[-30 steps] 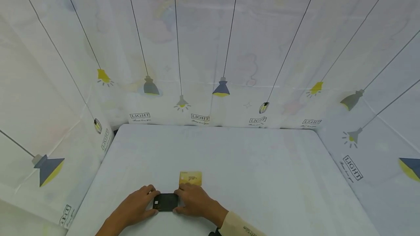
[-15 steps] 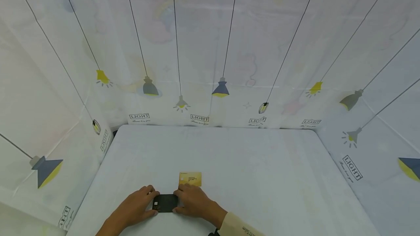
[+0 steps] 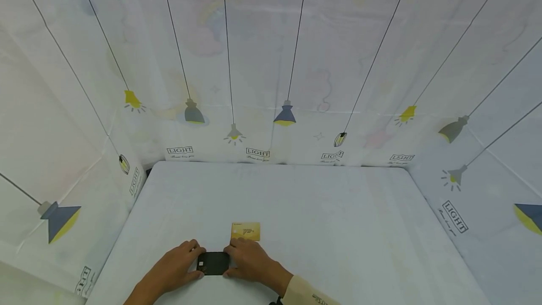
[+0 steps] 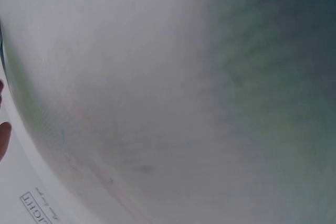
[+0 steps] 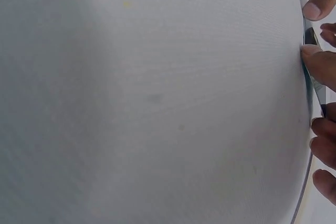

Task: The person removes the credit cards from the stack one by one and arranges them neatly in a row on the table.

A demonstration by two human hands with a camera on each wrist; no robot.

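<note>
A black bank card [image 3: 215, 264] with a small pale chip at its left lies low in the head view, between both hands. My left hand [image 3: 179, 263] grips its left end, thumb at the near corner and index finger at the far one. The right hand [image 3: 250, 259] holds the right end the same way. Just beyond the right fingers is a gold bank card [image 3: 246, 230], its near edge partly hidden by them. In the right wrist view, fingertips [image 5: 321, 66] crowd the right border around a thin card edge. Only fingertips [image 4: 4, 136] show at the left wrist view's border.
The white table [image 3: 338, 229] has rounded far corners. White cloth walls [image 3: 262, 60] printed with hanging lamps stand behind it and on both sides. A beige sleeve [image 3: 309, 291] covers the right forearm.
The black card has shifted very slightly toward the person between the hands. Both hands keep their grip and hardly move; the gold card stays in place.
</note>
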